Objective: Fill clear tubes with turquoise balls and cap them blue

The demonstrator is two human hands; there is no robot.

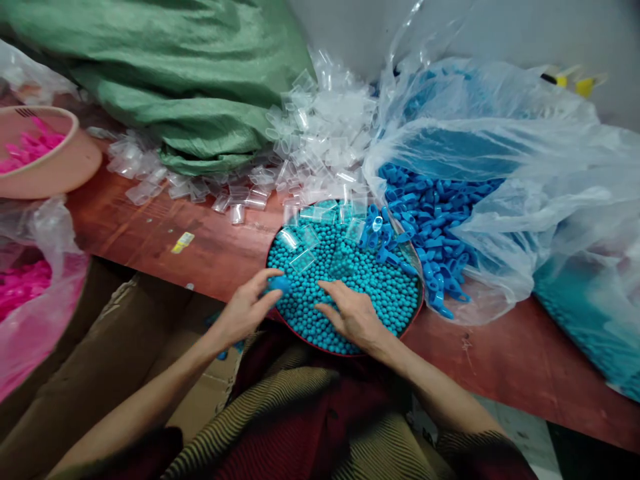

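Observation:
A round red-rimmed tray full of turquoise beads (345, 310) stands in front of me. At its left edge my left hand (247, 303) pinches a small blue plastic piece (279, 285), blurred by motion. Over the middle of the beads is my right hand (350, 310), its thumb and fingers apart and nothing visible between them. A few clear plastic sleeves (303, 260) lie on the beads at the back left. Several blue plastic parts (387, 243) rest on the tray's right side, spilling over from the larger pile.
Behind the tray is a heap of clear sleeves (325, 127) beside a green sack (200, 80). A plastic bag (505, 153) of blue parts opens at the right. Leftward are a pink basin (75, 157) and a cardboard box (125, 340) below the red tabletop (210, 257).

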